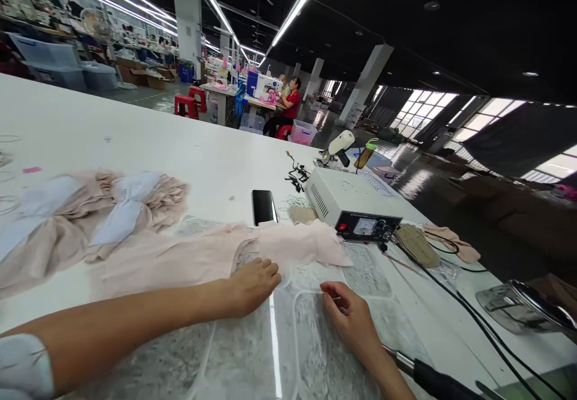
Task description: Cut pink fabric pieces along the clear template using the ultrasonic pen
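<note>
A pale pink piece of cloth [288, 243] lies across a grey marbled mat [252, 352] with a clear glossy surface. My left hand [256, 284] rests at the cloth's near edge, fingers curled and closed, tips hidden beneath. To its right, my right hand [354, 319] hovers low over the mat with thumb and forefinger brought together; whatever lies between them is too small to make out. Beside the right wrist lies a tool with a metal shaft and black handle [439, 379]. More pink cloth, in bundles tied with white strips [128, 204], lies at the left.
Behind the cloth are a phone [264, 207] and a cream control box [356, 198] with a meter and red switch. Black cables [469, 310] trail down the right, near a glass jar [518, 310]. A person in red [292, 99] sits at a sewing machine beyond the white table [216, 153].
</note>
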